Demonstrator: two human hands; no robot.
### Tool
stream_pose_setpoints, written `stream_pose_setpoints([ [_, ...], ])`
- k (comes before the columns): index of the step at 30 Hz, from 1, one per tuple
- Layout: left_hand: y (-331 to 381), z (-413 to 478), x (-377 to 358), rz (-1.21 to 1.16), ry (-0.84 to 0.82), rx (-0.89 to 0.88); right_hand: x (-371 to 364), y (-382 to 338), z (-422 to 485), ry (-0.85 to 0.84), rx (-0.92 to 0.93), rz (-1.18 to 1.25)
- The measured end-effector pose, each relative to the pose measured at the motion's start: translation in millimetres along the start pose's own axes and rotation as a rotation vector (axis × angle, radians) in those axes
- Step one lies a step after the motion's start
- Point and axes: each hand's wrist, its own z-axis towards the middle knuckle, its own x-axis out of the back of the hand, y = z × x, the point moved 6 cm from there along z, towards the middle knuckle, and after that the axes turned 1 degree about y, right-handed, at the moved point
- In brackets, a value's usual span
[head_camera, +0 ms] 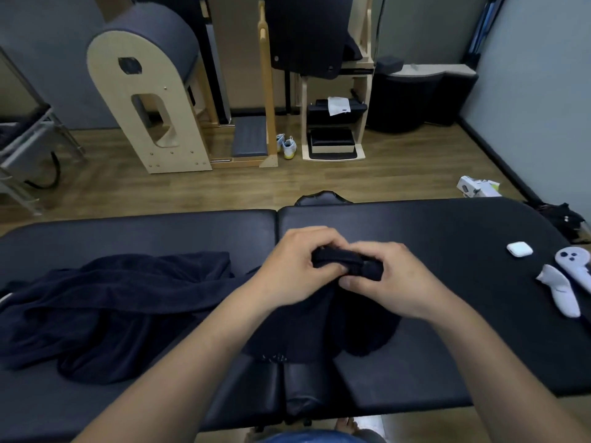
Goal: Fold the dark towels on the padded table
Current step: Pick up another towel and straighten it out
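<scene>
- No word, brand, number or sign can be read anywhere in view.
- White box (476, 186) on the floor (319, 183), far right: it has printing, too small and blurred to read.
- White sheet (337, 105) on the far wooden shelf (363, 100): one small dark mark, not legible.

One navy towel (351, 327) bunched, raised mid-table; second towel (121, 308) crumpled left.

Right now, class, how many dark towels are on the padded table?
2. The bunched towel is held mid-table by the left hand and right hand. The crumpled towel lies on the padded table at its left side; its folds may hide another.
</scene>
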Motion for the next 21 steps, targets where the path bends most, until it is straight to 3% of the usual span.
stream_pose_setpoints([
  [6,-45.3,-22.6,-3.7,0.127,0.030,0.084,14.0,4.4,4.7,0.153,0.109,-0.169],
  [9,-73.1,-38.6,-0.4,0.398,0.012,0.052,38.3,9.8,-1.8,0.272,0.146,-0.228],
  [13,-84.4,-61.1,-3.2,0.779,-0.041,-0.150,54.8,25.5,-15.7,0.355,0.097,-0.259],
  [18,-84.0,-76.0,-3.7,0.749,0.031,-0.357,54.3,42.9,-29.8,0.357,0.053,-0.314],
  [21,-84.4,-74.0,0.3,0.745,0.004,-0.387,56.8,45.9,-35.6,0.378,0.043,-0.327],
])
